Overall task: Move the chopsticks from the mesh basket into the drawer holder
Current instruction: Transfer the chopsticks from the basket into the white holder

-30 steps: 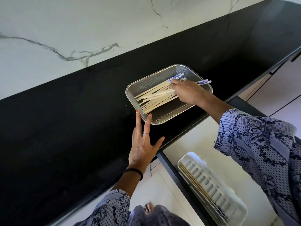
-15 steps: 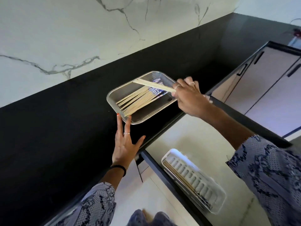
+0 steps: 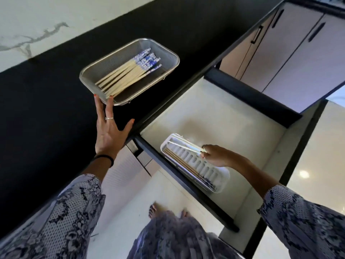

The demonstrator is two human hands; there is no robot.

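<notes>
A pair of chopsticks (image 3: pixel 184 145) is pinched by the right hand (image 3: pixel 214 156) over the white holder (image 3: pixel 220 176) in the open drawer (image 3: pixel 233 116).
The mesh basket (image 3: pixel 168 53), near the black counter (image 3: pixel 46 109) edge, is touched by the flat left hand (image 3: pixel 109 135); more chopsticks (image 3: pixel 128 73) lie inside.

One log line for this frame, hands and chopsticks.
left hand: open, touching mesh basket | right hand: holds chopsticks over drawer holder
</notes>
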